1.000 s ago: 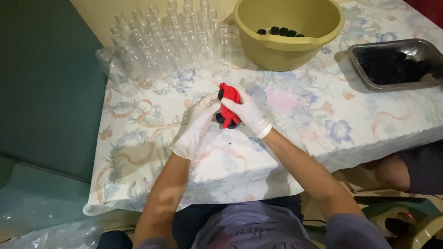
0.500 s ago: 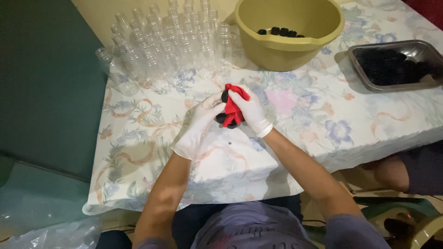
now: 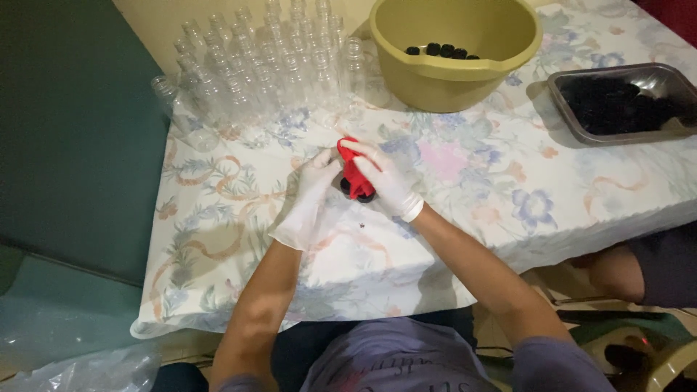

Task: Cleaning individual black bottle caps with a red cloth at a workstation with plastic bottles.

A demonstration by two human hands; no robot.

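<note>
Along the left edge, a dark green surface point(image 3: 69, 131) is seen beside the table, and a crumpled clear plastic bag point(image 3: 87, 370) lies low on the floor. The table is covered by a floral tablecloth point(image 3: 239, 247). At its far left part, a cluster of clear plastic bottles point(image 3: 268, 62) is stood upright, with one bottle point(image 3: 178, 112) lying tipped at the cluster's near-left edge.

Near the middle of the cloth, the left hand point(image 3: 308, 199), in a white glove, is curled narrowly against a red funnel point(image 3: 354, 170), which is gripped from the other side by the gloved right hand point(image 3: 388, 181), its fingers closed over the red piece. Something small and dark point(image 3: 361, 194) is seen just under the funnel, touching both hands; what it is cannot be told. A tiny dark speck point(image 3: 361, 226) lies on the cloth just below.

Beyond the hands, a yellow-green basin point(image 3: 454, 54) holding a few dark berries point(image 3: 443, 50) is set just right of the bottles. Further right, a metal tray point(image 3: 624, 101) filled with dark berries is placed near the table's edge. A bare knee point(image 3: 617, 272) of another person is seen at the right.
</note>
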